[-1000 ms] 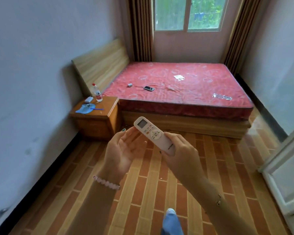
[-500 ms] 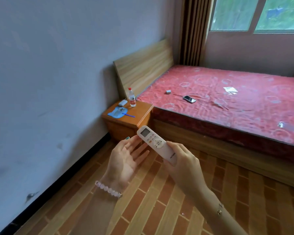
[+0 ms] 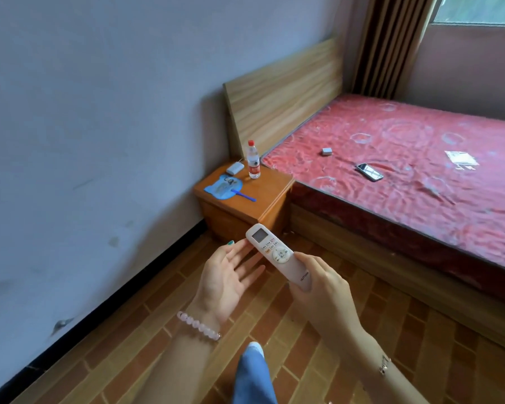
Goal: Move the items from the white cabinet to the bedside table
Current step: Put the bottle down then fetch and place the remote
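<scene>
One remote (image 3: 277, 253), display toward nightstand (image 3: 271, 185).

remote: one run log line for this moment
right hand holds remote | left hand open beside it | bedside table ahead | not yet placed

- The wooden bedside table (image 3: 270, 189) stands in the corner, between the wall and the bed.
- On it: a clear water bottle (image 3: 253, 160) upright at the back, a small grey-white box (image 3: 234, 169) just beside it, and a blue hand fan (image 3: 224, 187) lying flat nearer the front.
- The bed (image 3: 420, 182) has a red patterned cover; on it lie a small grey block (image 3: 327, 152), a mobile phone (image 3: 369, 172) and a flat clear packet (image 3: 461, 159), well apart from each other.
</scene>
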The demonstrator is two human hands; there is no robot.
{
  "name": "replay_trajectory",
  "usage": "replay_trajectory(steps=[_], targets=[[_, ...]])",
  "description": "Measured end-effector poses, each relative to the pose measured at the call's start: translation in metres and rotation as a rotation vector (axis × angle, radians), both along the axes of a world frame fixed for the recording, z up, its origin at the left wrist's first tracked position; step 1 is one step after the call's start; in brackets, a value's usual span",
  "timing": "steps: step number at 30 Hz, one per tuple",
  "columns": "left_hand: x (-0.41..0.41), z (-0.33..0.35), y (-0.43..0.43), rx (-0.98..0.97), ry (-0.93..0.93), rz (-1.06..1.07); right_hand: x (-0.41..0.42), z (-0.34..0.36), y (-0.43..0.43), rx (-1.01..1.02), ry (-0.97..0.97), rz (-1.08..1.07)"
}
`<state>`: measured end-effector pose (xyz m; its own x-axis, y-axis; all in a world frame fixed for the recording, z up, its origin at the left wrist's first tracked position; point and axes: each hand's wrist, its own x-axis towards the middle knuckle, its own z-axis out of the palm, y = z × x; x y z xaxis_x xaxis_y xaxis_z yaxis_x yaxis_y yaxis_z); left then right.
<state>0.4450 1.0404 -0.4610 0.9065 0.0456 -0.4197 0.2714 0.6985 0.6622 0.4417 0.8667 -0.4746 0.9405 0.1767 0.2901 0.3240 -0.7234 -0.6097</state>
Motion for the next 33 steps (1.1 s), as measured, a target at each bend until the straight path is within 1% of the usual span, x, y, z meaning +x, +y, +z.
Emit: replay_trajectory(steps=[9, 17, 24, 31, 33], targets=[[0.159, -0.009, 0.059, 0.026, 0.011, -0.063, 0.158, -0.011, 0.058, -0.074, 0.064, -0.021], [0.266, -0.026, 0.095, 0.045, 0.060, -0.056, 0.270, -0.030, 0.095, -0.082, 0.101, -0.020], [0.355, -0.064, 0.105, 0.018, 0.186, 0.032, 0.370, -0.072, 0.111, -0.103, 0.220, 0.016], [0.469, -0.108, 0.106, 0.027, 0.324, 0.161, 0.500, -0.114, 0.119, -0.158, 0.364, 0.127], [0.498, -0.119, 0.107, -0.003, 0.382, 0.183, 0.536, -0.124, 0.120, -0.202, 0.399, 0.156]])
